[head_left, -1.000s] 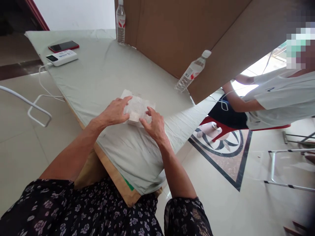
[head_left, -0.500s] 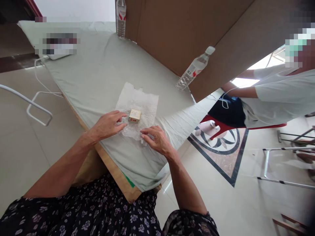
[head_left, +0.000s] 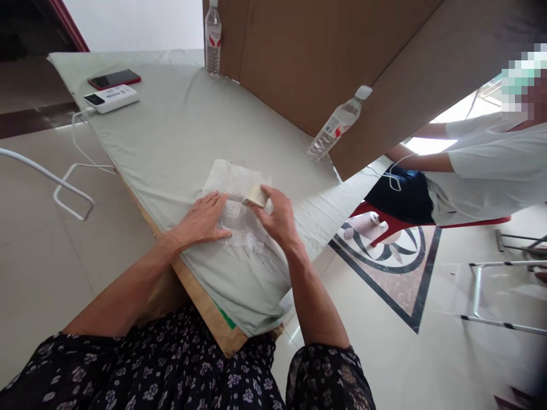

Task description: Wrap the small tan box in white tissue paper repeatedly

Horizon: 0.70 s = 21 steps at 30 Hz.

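Note:
A sheet of clear bubble wrap point(head_left: 231, 188) lies on the pale green cloth of the table point(head_left: 171, 136). My left hand point(head_left: 203, 219) rests flat on its near part, fingers stretched out. My right hand point(head_left: 277, 213) pinches a small cream box point(head_left: 256, 195) just above the wrap's right side, with the box tilted between thumb and fingers.
Two plastic water bottles point(head_left: 337, 122) point(head_left: 212, 37) lean against a large cardboard panel point(head_left: 325, 62) at the back. A red phone point(head_left: 113, 78) and a white power bank point(head_left: 111, 98) lie far left. Another person in a white shirt point(head_left: 491, 165) sits to the right.
The box lay on the spread wrap with both hands at the wrap's near edge. Now my right hand has picked the box up and my left hand presses the wrap down.

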Each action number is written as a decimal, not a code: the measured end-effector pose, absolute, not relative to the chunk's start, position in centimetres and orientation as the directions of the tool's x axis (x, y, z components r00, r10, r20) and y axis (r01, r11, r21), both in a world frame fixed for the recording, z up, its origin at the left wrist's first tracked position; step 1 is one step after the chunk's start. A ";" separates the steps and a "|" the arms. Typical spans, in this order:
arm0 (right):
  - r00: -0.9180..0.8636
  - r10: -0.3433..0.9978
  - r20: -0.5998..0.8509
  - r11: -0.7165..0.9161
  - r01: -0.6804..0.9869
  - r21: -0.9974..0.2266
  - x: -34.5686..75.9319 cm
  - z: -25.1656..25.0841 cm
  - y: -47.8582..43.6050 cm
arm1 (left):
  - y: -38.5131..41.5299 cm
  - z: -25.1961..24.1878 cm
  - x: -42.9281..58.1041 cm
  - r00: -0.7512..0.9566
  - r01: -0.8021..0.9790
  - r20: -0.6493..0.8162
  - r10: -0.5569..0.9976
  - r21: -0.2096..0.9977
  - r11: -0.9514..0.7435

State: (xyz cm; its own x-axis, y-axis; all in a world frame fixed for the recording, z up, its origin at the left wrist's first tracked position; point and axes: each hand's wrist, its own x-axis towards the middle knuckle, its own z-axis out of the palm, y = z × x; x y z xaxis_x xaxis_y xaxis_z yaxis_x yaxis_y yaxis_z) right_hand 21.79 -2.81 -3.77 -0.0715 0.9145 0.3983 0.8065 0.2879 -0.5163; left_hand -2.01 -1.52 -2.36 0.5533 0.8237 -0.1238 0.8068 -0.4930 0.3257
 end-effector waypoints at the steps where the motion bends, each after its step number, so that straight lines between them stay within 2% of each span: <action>1: 0.000 0.903 0.429 0.255 0.805 -0.536 23.2 -3.9 -3.1 | -1.6 -2.2 -1.7 0.542 0.815 -0.120 0.832 0.315 -0.486; 4: 0.145 0.906 0.398 0.120 0.813 -0.570 27.7 -4.3 -3.8 | -1.9 -1.8 -1.2 0.520 0.831 -0.108 0.847 0.293 -0.472; 7: 0.200 0.923 0.329 0.011 0.840 -0.543 30.4 -4.8 -4.5 | -1.9 -1.8 -1.2 0.528 0.828 -0.098 0.843 0.279 -0.486; 10: 0.218 0.893 0.394 0.022 0.853 -0.522 30.0 -4.5 -5.4 | -1.7 -1.7 -1.6 0.562 0.807 -0.080 0.824 0.272 -0.524; 12: 0.159 0.883 0.441 0.106 0.849 -0.518 28.2 -4.0 -5.8 | -1.4 -1.5 -1.7 0.580 0.789 -0.046 0.813 0.278 -0.547; 14: 0.022 0.904 0.426 0.216 0.838 -0.502 25.7 -3.6 -5.9 | -0.8 -1.6 -1.6 0.589 0.773 -0.005 0.808 0.296 -0.561; 18: -0.230 0.936 0.267 0.332 0.830 -0.449 21.4 -4.0 -5.3 | 0.4 -2.6 -1.4 0.609 0.752 0.004 0.793 0.316 -0.579; 21: -0.264 0.950 0.164 0.309 0.856 -0.414 20.4 -5.2 -5.1 | 1.0 -3.8 -1.8 0.589 0.774 -0.029 0.808 0.308 -0.553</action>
